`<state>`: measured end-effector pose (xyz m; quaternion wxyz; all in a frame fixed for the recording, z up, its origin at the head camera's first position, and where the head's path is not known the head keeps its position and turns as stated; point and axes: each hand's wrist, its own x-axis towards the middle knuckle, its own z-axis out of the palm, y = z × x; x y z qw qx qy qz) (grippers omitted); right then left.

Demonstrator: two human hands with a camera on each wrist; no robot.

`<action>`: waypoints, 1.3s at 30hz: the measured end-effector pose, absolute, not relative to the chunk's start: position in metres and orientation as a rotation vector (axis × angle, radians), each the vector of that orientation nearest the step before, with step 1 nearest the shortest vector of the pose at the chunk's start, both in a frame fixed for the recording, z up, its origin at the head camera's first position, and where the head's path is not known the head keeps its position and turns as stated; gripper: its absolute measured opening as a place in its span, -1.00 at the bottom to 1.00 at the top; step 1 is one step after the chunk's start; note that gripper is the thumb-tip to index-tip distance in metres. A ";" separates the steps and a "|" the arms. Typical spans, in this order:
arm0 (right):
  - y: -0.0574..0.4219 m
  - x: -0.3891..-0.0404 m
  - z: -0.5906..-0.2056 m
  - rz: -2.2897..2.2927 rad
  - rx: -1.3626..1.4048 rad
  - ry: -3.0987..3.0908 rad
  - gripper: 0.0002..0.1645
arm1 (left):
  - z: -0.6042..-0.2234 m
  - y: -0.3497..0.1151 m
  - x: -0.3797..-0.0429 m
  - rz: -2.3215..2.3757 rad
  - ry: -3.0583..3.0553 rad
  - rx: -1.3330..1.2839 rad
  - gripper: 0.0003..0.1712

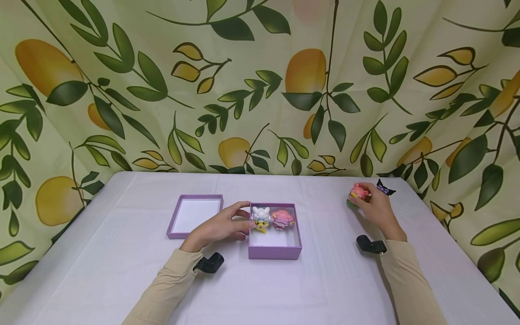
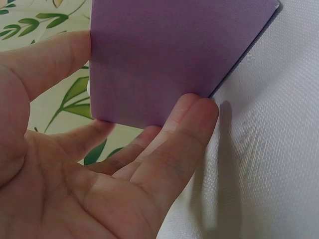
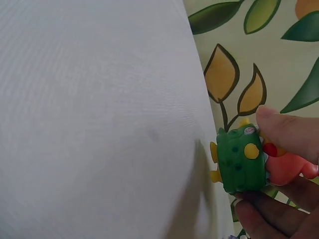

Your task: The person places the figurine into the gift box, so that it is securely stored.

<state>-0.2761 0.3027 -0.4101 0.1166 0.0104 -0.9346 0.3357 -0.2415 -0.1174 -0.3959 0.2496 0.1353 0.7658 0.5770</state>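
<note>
A purple box with a white inside stands on the table, its mouth facing up. Two toy figurines lie in it: one with a white hood and yellow body, beside it a pink one. My left hand holds the box at its left wall, thumb at the rim; in the left wrist view the fingers meet the purple wall and its corner. At the back right, my right hand pinches a figurine with a pink head and green body, between thumb and fingers.
A shallow purple lid lies inside up left of the box, partly behind my left hand. A dark butterfly-shaped thing shows just behind my right hand. A patterned curtain hangs along the table's back edge.
</note>
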 end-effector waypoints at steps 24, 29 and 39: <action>0.295 -0.276 -0.396 1.045 0.079 -2.756 -0.28 | -0.395 -0.117 -0.241 1.564 2.096 0.345 -0.19; 0.292 -0.276 -0.393 1.048 0.076 -2.765 -0.29 | -0.395 -0.117 -0.241 1.568 2.089 0.340 -0.18; 0.286 -0.273 -0.386 1.049 0.092 -2.783 -0.28 | -0.394 -0.117 -0.240 1.560 2.098 0.340 -0.18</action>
